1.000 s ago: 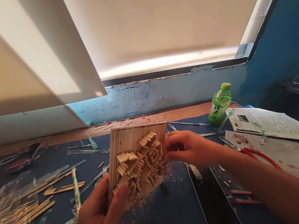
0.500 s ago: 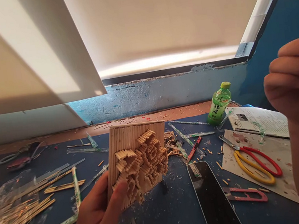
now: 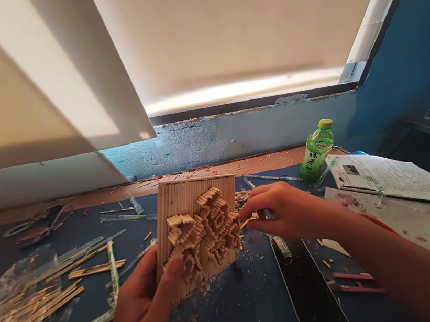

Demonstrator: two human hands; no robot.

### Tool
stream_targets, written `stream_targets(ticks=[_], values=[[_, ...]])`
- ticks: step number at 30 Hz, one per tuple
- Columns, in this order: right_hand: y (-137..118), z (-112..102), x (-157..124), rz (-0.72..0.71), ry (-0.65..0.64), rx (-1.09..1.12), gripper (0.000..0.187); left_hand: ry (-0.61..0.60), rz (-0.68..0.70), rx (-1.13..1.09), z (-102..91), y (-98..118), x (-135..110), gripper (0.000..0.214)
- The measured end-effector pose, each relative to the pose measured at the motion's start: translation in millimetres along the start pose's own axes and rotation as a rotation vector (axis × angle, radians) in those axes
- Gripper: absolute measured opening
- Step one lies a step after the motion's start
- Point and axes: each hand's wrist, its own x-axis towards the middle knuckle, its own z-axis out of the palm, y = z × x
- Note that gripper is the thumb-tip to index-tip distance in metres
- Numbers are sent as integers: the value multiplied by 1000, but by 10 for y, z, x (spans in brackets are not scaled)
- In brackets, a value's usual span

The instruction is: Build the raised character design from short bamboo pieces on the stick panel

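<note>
My left hand (image 3: 143,292) grips a square panel (image 3: 172,198) of thin wooden sticks by its left edge, thumb on the front. Short cut sticks stand out from its face in curled, petal-like clusters (image 3: 215,219). The panel is tilted up above the dark blue tabletop. Just right of it, my right hand (image 3: 274,208) has its thumb and fingers pinched near a pile of short wooden sticks (image 3: 242,198), partly hidden behind the panel. A small light stick piece seems to be at the fingertips, too small to make out surely.
A phone (image 3: 308,286) lies under my right forearm, near pink thread snips (image 3: 358,282). A green tea bottle (image 3: 316,150) stands at the back beside an open book (image 3: 395,174). Loose long sticks (image 3: 48,309) and plastic wrap lie left. My right arm mostly covers the scissors (image 3: 379,223).
My right hand has come down from the upper right to beside the panel's right edge, its arm now crossing over the scissors and phone. My left hand and the panel have barely moved.
</note>
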Motion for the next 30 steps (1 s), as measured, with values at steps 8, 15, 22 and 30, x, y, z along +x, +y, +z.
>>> stream_targets(ticks=[8,15,22,30], values=[[84,246,23,-201,75,-140,11,-3,-15,-42,-30,-76,-43,45],[88,303,58,-181,92,-232,19,19,-28,-40,37,26,-61,46],[11,-232,-126,-144,340,-265,14,32,-46,-28,30,15,-64,46],[145,-810,-458,131,1194,-437,21,4,-26,-37,-11,-54,-34,43]])
